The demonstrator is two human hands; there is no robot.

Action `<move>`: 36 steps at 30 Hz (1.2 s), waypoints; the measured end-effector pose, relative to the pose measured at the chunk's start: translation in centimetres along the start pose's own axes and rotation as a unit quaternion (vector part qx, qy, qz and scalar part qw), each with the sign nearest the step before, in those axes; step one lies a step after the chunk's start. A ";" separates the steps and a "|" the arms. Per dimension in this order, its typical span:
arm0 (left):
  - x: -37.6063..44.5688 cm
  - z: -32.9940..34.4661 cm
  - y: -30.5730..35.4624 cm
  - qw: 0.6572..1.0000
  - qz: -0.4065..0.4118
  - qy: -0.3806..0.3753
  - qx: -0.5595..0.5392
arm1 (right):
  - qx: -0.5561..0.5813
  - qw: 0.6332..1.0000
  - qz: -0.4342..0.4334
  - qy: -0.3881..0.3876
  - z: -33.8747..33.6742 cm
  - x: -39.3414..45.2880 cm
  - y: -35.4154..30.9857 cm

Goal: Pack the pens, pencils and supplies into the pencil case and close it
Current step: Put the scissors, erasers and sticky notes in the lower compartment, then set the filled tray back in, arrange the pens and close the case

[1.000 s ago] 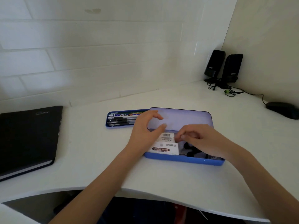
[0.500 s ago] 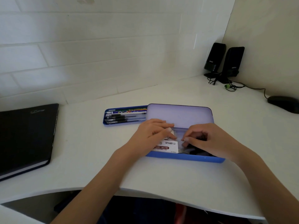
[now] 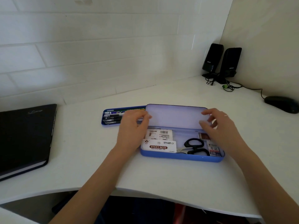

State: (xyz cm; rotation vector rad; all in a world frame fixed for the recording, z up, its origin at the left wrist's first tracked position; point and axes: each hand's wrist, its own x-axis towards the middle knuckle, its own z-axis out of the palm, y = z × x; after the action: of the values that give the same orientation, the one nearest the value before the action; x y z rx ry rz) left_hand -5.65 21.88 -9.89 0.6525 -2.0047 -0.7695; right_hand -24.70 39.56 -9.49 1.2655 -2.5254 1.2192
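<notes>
**Both hands at the lid, case open**

My left hand (image 3: 132, 128) is up at the lid's (image 3: 176, 117) left end, fingers curled, thumb tip right on the lid's edge. Whether I'm really pinching it or only touching, I can't tell from here. My right hand (image 3: 216, 125) is at the lid's right end, fingers loosely spread and bent toward the edge, thumb low in front of the lid; again, no firm grip that I can confirm. There's a ring (image 3: 225, 115) on one finger.

The lid stands open, tilted back, pale inside. Below it the case (image 3: 181, 156) lies on the desk (image 3: 80, 151) right in front of me, blue wall facing me. Inside, at the left, a sticky note pack (image 3: 158, 147) leans against the front wall, with another white packet (image 3: 160, 134) behind it, barcode up. In the middle, black-handled scissors (image 3: 194, 146) lie flat. At the right, a small box marked 2B (image 3: 213, 150), and something reddish (image 3: 204, 136) just behind it, half hidden by my right wrist.

Behind my left hand, touching the lid's left end, sits a blue tray (image 3: 110, 118) of pens, outside the case.

Further out: a black notebook (image 3: 24, 135) at the far left, two black speakers (image 3: 221, 62) in the corner with cables, and a black mouse (image 3: 282, 103) at the right.
</notes>
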 end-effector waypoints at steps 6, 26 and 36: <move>3.3 -2.1 -3.1 0.981 -0.017 -0.115 0.155 | -0.010 0.993 0.086 -0.075 0.0 0.1 1.3; 8.1 -7.0 -8.5 0.951 -0.051 -0.235 0.192 | -0.068 0.983 0.169 0.009 -2.0 0.7 3.0; 8.5 -8.3 -1.5 0.964 0.065 -0.219 0.135 | -0.046 0.994 0.095 -0.002 1.2 0.1 -0.3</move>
State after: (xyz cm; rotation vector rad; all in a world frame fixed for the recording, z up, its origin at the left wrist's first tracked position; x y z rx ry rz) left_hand -2.44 12.80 -2.84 0.5263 -2.5615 -0.6027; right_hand -24.26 38.55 -10.10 1.0287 -2.7224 1.1179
